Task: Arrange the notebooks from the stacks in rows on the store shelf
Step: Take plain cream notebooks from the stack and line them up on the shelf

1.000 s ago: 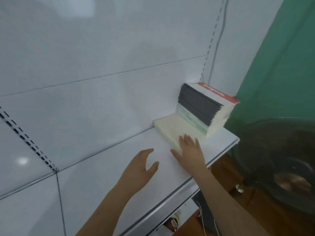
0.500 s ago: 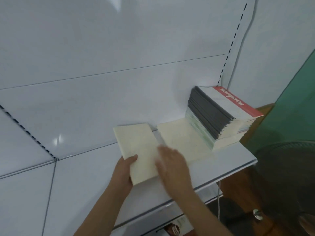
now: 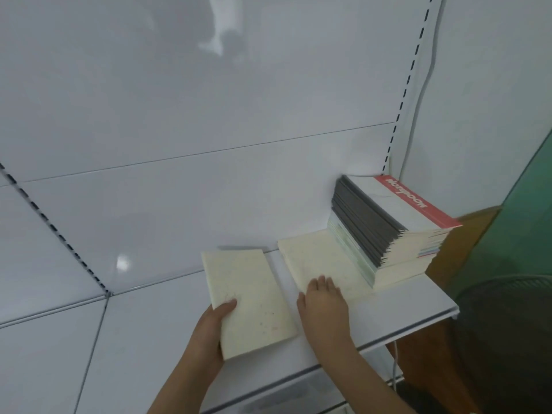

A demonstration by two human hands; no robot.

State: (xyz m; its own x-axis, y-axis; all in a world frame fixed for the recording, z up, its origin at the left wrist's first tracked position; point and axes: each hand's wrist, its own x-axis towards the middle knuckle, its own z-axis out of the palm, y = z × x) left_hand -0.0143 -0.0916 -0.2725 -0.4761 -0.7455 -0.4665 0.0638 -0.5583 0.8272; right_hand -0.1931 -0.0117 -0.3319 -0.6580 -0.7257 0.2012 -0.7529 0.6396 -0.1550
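A tall stack of notebooks point(image 3: 388, 225) with dark spines and a red-striped top cover stands at the right end of the white shelf point(image 3: 403, 312). To its left a cream notebook point(image 3: 316, 261) lies flat, and my right hand point(image 3: 324, 306) rests on its near edge with fingers straight. Further left, my left hand point(image 3: 212, 327) grips the near left corner of a second cream notebook point(image 3: 251, 297), thumb on top. That notebook lies tilted over the shelf, apart from the first.
The white back panel point(image 3: 209, 115) rises behind the shelf, with slotted uprights at the left point(image 3: 59, 234) and right point(image 3: 403, 85). A dark fan grille point(image 3: 507, 339) and a green surface point(image 3: 525, 228) stand to the right, past the shelf's end.
A second cream notebook has come into my left hand and lies left of the first. My right hand stays on the first notebook's near edge. The view has shifted left.
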